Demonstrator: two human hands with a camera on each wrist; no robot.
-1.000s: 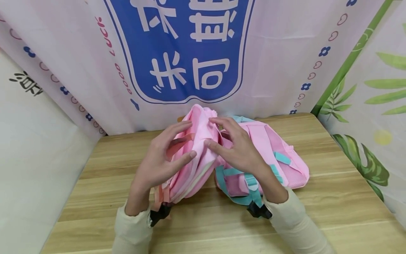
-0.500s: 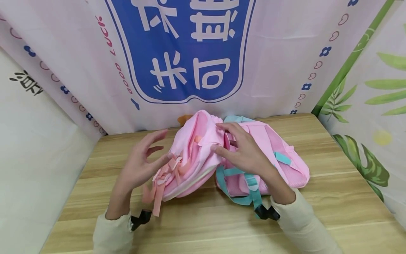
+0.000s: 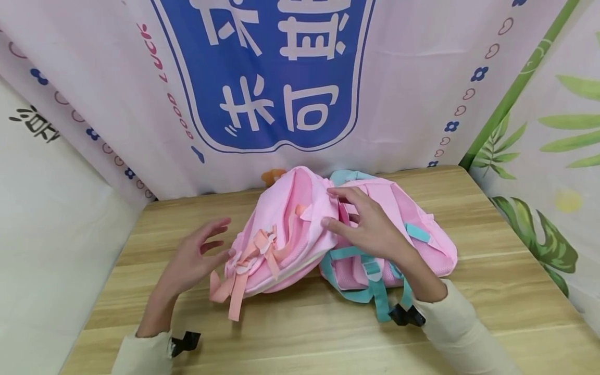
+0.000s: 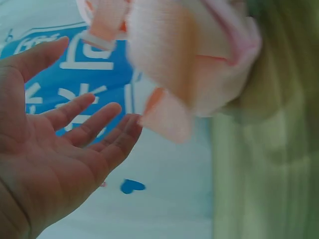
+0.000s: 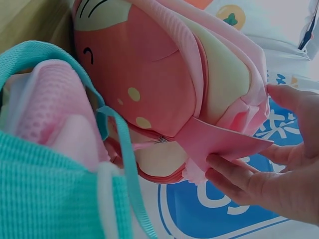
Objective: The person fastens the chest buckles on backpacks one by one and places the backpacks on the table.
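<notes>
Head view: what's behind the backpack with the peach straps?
Behind the backpack: the printed backdrop, with an orange patch showing at the backpack's upper-left edge. The backpack hides the far edge of the table there; whether anything sits behind it can't be seen.

Two backpacks (image 3: 281, 237) (image 3: 394, 211), two hands (image 3: 192, 259) (image 3: 371, 225)

Wood-grain table (image 3: 300, 341), on it an orange-strapped pink backpack (image 3: 276, 208) just beside a teal-strapped pink backpack (image 3: 385, 205).

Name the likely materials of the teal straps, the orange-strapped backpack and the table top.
Teal straps: woven webbing, matte, likely nylon or polyester; fine ribs show.
Orange-strapped backpack: soft, matte cloth, perhaps polyester; its panels fold.
Table top: wood or wood-look laminate, faintly satin; grain streaks run across it.
</notes>
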